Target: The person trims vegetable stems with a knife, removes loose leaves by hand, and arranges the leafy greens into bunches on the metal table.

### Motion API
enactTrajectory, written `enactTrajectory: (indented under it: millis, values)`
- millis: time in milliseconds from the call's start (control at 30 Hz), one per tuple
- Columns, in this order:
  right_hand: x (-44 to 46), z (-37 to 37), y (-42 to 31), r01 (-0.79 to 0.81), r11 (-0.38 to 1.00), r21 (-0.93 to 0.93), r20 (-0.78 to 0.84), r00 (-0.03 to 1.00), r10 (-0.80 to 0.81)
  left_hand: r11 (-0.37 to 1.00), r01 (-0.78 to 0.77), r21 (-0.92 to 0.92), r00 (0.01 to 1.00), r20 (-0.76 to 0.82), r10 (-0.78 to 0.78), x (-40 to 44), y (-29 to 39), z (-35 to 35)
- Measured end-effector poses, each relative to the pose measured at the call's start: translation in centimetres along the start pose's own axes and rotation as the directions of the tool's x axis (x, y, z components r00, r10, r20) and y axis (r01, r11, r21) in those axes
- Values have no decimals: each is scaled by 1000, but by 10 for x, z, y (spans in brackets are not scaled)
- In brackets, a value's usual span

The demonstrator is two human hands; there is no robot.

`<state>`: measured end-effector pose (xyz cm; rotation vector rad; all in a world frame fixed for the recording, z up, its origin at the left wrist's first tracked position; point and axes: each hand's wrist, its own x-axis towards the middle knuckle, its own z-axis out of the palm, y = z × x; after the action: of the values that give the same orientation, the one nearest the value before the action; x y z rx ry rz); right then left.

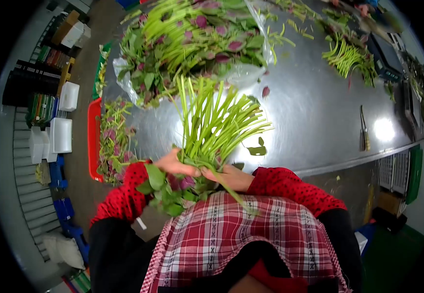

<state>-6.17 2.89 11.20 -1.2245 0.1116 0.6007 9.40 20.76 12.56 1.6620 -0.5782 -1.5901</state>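
A bunch of leafy greens (217,122), with long pale-green stems and green and purple leaves, is held upside down in front of the checked apron. The stems fan upward and away over the metal table, and the leaves hang toward my body. My left hand (175,163) grips the bunch from the left near where stems meet leaves. From the right, my right hand (231,177) is closed round the same part, its fingers partly hidden by leaves. One stem sticks out below my right hand, over the apron. Beyond the bunch lies a big pile of the same greens (192,39) on clear plastic.
The metal table (299,127) carries loose leaves, a knife-like tool (364,129) and another small bunch (346,56) near a dark scale-like device (385,58). A red crate (93,139) with trimmings stands at left. Another person's hand (364,10) shows at top right.
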Motion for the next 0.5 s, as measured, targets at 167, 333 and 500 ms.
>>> enactTrajectory:
  millis: [167, 333, 500]
  values:
    - [-16, -85, 39, 374, 754, 541, -514, 856, -56, 882, -64, -467, 998, -13, 66, 10, -20, 66]
    - [-70, -133, -33, 434, 901, -10, -890, 406, -206, 896, -126, -427, 992, -29, 125, -6, -1, 71]
    - [-72, -65, -59, 101, 701, -706, -327, 831, -449, 961, -223, -165, 972, 36, 232, -6, 4, 70]
